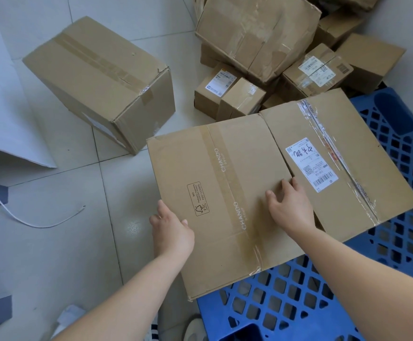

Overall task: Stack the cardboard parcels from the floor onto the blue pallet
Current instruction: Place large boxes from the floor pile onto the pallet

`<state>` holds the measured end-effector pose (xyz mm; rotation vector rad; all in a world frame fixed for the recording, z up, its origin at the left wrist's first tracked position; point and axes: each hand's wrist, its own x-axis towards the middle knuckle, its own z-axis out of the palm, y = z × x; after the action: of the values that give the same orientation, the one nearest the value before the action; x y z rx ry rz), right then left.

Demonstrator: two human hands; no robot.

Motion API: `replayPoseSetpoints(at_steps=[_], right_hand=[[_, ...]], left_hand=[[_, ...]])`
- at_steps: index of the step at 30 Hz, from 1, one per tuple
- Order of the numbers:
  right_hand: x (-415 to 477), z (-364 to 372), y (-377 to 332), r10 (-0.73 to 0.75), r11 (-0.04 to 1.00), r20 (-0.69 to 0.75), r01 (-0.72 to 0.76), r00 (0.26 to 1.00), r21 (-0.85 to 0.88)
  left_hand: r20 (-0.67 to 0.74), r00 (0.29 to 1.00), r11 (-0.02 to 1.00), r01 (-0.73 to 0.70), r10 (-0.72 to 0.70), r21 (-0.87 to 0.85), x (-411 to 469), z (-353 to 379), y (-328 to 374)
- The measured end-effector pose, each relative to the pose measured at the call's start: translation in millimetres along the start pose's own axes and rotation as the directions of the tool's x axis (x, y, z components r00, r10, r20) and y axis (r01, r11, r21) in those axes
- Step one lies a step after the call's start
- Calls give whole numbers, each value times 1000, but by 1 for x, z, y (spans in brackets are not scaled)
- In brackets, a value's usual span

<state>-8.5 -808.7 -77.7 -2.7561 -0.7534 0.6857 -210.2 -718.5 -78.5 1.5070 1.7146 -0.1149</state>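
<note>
A large flat parcel marked CHANDO lies across the left edge of the blue pallet, part of it overhanging the floor. Beside it on the pallet lies a second parcel with a white shipping label, the two touching along one side. My left hand grips the CHANDO parcel's near-left edge, thumb on top. My right hand rests on its top near the seam between the two parcels, fingers spread. A big taped box stands on the floor to the left.
A heap of several smaller and crumpled parcels lies on the tiled floor behind the pallet. A white cable trails on the floor at left, near a white board. My shoe is at the pallet's near corner.
</note>
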Motion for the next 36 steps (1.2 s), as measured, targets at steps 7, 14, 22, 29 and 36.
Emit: replayPoseSetpoints(at_steps=[7, 14, 22, 29, 36], right_hand=[[-16, 13, -31, -50, 999, 65, 49, 997, 22], [-20, -22, -63, -72, 994, 75, 66, 995, 87], [-14, -73, -127, -172, 976, 89, 157, 981, 154], [0, -102, -217, -239, 940, 24, 225, 971, 258], [34, -103, -306, -219, 906, -46, 221, 975, 361]], left_hand=[[81, 995, 993, 51, -59, 105, 1, -13, 18], [83, 996, 997, -27, 21, 69, 7, -59, 61], [-9, 994, 994, -109, 109, -26, 13, -131, 115], [-107, 984, 986, -149, 141, -78, 43, -202, 145], [-161, 971, 979, -188, 175, -74, 104, -260, 181]])
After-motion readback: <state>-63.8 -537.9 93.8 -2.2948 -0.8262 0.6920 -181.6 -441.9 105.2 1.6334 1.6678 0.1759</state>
